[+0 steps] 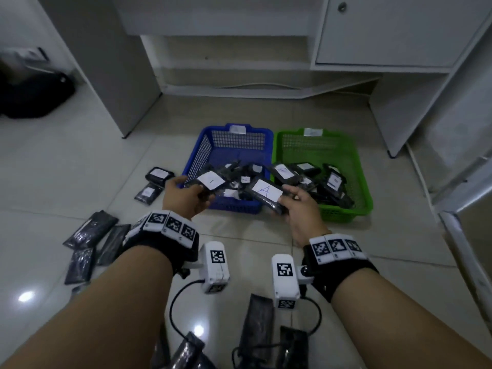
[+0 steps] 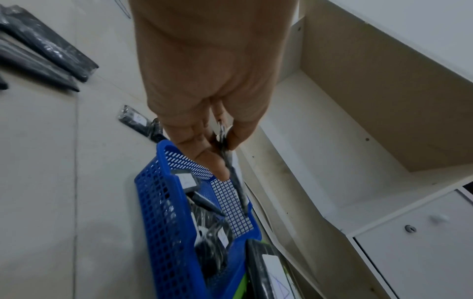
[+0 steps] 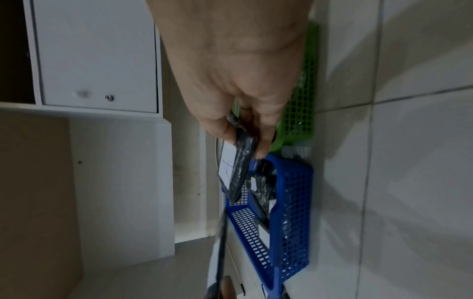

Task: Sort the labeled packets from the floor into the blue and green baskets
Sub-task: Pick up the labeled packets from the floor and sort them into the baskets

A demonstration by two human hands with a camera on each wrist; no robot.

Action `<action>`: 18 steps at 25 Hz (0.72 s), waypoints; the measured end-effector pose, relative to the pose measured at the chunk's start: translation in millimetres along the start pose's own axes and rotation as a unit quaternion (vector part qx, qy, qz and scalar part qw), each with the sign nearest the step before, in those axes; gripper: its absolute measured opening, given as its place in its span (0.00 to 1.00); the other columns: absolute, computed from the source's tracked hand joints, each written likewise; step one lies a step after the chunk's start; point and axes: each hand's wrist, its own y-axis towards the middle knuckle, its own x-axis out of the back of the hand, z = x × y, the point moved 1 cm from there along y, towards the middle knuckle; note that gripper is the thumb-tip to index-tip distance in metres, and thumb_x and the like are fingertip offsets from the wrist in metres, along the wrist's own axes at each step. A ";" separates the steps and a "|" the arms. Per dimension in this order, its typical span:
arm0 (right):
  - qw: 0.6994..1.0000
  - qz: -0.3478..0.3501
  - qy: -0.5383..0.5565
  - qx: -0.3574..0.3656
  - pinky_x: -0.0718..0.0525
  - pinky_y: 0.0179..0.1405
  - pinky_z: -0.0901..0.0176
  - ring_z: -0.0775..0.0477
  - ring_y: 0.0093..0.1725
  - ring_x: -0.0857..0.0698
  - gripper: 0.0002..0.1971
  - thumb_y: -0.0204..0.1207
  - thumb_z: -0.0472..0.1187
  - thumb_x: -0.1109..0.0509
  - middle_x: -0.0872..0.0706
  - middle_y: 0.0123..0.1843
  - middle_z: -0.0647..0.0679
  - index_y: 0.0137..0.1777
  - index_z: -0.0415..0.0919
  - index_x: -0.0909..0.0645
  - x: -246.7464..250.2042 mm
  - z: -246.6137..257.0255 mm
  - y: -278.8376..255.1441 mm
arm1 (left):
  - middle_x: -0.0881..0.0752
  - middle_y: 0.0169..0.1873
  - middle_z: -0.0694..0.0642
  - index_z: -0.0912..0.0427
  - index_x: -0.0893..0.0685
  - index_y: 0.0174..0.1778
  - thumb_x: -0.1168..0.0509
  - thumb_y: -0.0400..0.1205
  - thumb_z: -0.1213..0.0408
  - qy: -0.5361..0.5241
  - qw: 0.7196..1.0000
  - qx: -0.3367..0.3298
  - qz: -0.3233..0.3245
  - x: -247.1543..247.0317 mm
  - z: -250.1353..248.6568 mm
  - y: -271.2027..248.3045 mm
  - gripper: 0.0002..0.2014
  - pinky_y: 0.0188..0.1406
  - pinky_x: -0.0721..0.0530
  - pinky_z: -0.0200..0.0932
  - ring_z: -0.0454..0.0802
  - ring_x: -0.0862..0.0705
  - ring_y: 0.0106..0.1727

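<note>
At centre frame the left hand (image 1: 186, 198) has its grip closed on a black packet (image 1: 210, 181) over the blue basket (image 1: 202, 153); the right hand (image 1: 298, 206) grips the packet marked A (image 1: 266, 193) above the seam between that and the green basket (image 1: 354, 161); both baskets hold packets already; loose packets (image 1: 90, 230) lie on the floor (image 1: 66, 166) at lower left.

Pale tiled floor (image 1: 239, 243), white cabinets (image 1: 386, 30)

White cabinet (image 1: 386, 30) with keyhole, open shelf (image 1: 239, 75), perhaps a black bag (image 1: 34, 94)
</note>
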 end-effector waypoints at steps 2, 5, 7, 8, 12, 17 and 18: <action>0.997 -0.039 -0.069 0.004 0.19 0.20 0.65 0.46 0.34 0.19 0.15 0.77 0.27 0.33 0.15 0.54 0.36 0.63 0.35 0.20 -23.8 -0.4 20.4 | 0.17 0.52 0.76 0.62 0.31 0.65 0.35 0.76 0.75 0.037 0.999 0.009 0.001 12.3 -1.9 31.4 0.21 0.25 0.15 0.46 0.69 0.12 0.40; 0.991 -0.059 -0.117 -0.010 0.22 0.15 0.66 0.49 0.28 0.24 0.15 0.79 0.28 0.35 0.17 0.50 0.38 0.65 0.36 0.22 -55.5 -13.7 49.2 | 0.17 0.54 0.76 0.63 0.29 0.65 0.32 0.75 0.73 0.020 0.999 0.024 0.020 20.0 -0.4 60.7 0.23 0.31 0.12 0.51 0.68 0.11 0.39; 0.989 -0.052 -0.136 -0.014 0.15 0.30 0.58 0.47 0.31 0.21 0.19 0.79 0.25 0.37 0.17 0.45 0.42 0.67 0.39 0.24 -65.7 -27.4 61.6 | 0.16 0.48 0.73 0.61 0.31 0.63 0.30 0.75 0.73 0.008 1.000 0.018 0.009 16.8 12.2 68.0 0.23 0.34 0.11 0.51 0.65 0.13 0.41; 0.986 -0.039 -0.163 -0.004 0.13 0.40 0.51 0.45 0.35 0.19 0.22 0.77 0.24 0.37 0.17 0.42 0.45 0.68 0.40 0.25 -67.5 -34.5 65.9 | 0.16 0.48 0.72 0.63 0.30 0.65 0.27 0.70 0.70 0.016 1.000 0.011 0.017 15.2 23.7 74.3 0.28 0.40 0.12 0.53 0.66 0.13 0.45; 0.967 0.030 -0.250 0.047 0.17 0.62 0.40 0.44 0.49 0.15 0.21 0.72 0.24 0.32 0.13 0.42 0.49 0.61 0.46 0.19 -67.8 -52.7 66.2 | 0.16 0.59 0.62 0.61 0.24 0.67 0.30 0.69 0.66 0.180 0.981 -0.068 0.019 13.2 55.0 85.6 0.28 0.65 0.20 0.59 0.62 0.17 0.61; 0.950 0.085 -0.295 0.056 0.20 0.69 0.46 0.43 0.61 0.15 0.17 0.80 0.28 0.37 0.15 0.64 0.44 0.67 0.39 0.20 -80.6 -49.5 69.8 | 0.39 0.76 0.61 0.60 0.32 0.78 0.38 0.79 0.70 0.461 0.850 -0.255 0.024 8.2 60.5 57.9 0.28 0.71 0.30 0.44 0.59 0.29 0.72; 0.946 0.111 -0.301 0.051 0.23 0.71 0.49 0.45 0.66 0.18 0.20 0.81 0.27 0.38 0.19 0.70 0.42 0.72 0.36 0.24 -83.2 -49.3 72.2 | 0.40 0.77 0.59 0.57 0.35 0.79 0.37 0.79 0.66 0.517 0.820 -0.244 0.031 9.8 61.4 58.2 0.30 0.71 0.28 0.50 0.58 0.30 0.74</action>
